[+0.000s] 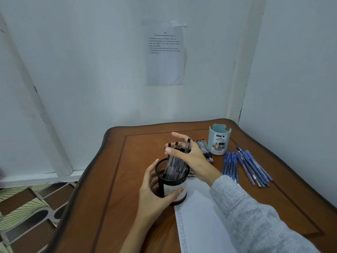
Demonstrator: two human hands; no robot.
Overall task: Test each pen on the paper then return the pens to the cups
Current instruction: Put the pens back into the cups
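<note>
A black mesh cup (170, 187) stands on the wooden table (113, 207), gripped round its side by my left hand (155, 194). Several clear pens with black caps (174, 165) stand in it. My right hand (189, 157) holds the bunch of pens at their upper ends, fingers spread around them. A white sheet of paper (202, 225) with scribble marks down its left edge lies under my right forearm. A light blue cup (219, 141) labelled "desk organizer" stands at the back right. Several blue pens (246, 167) lie loose to its right, and some black-capped pens (205, 148) lie beside it.
The table sits in a corner, with white walls behind and to the right. A printed sheet (165, 53) is taped to the back wall. Patterned floor tiles (27, 207) show to the left of the table's curved edge.
</note>
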